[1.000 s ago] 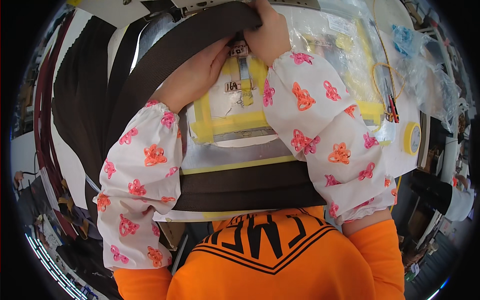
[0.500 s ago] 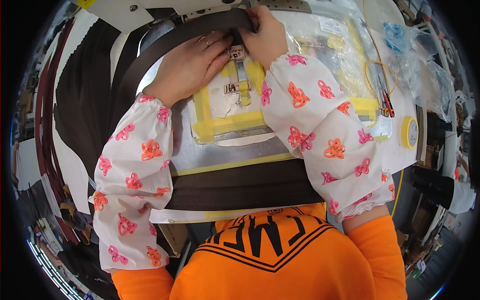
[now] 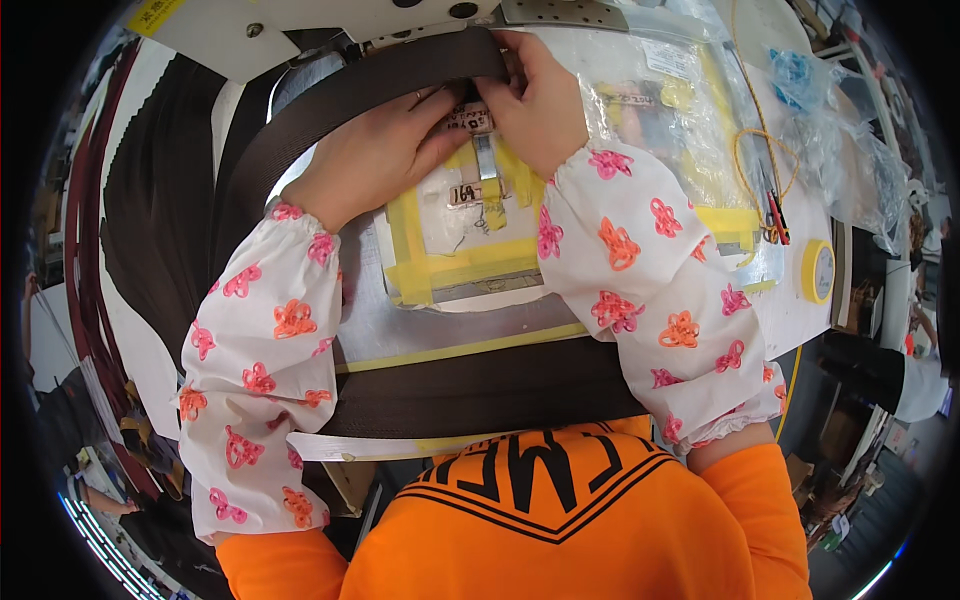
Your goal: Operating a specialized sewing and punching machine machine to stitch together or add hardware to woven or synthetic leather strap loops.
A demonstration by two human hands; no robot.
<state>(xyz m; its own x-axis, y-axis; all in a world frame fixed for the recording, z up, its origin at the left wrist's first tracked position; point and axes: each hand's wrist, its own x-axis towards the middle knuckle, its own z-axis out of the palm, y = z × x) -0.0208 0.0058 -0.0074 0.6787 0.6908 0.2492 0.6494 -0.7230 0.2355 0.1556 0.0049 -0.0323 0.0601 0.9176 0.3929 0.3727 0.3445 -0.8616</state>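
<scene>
A wide dark brown strap arches over my left hand and folds down at the far middle. My right hand is closed at that fold, gripping the strap. Partly under the arch, my left hand has its fingers bent in toward the same spot; the strap hides some fingertips. Both hands are above a flat plate with a clear, yellow-taped panel on it. A small metal strip and handwritten labels lie on the panel between the hands.
White machine housing stands at the far left, beside piled dark strap. More strap runs along the near edge. To the right lie red-handled snips, an orange cord, a yellow tape roll and clear plastic wrap.
My right hand has shifted slightly right and nearer, its fingers more bent. The strap's arch has dropped nearer and covers more of my left fingers.
</scene>
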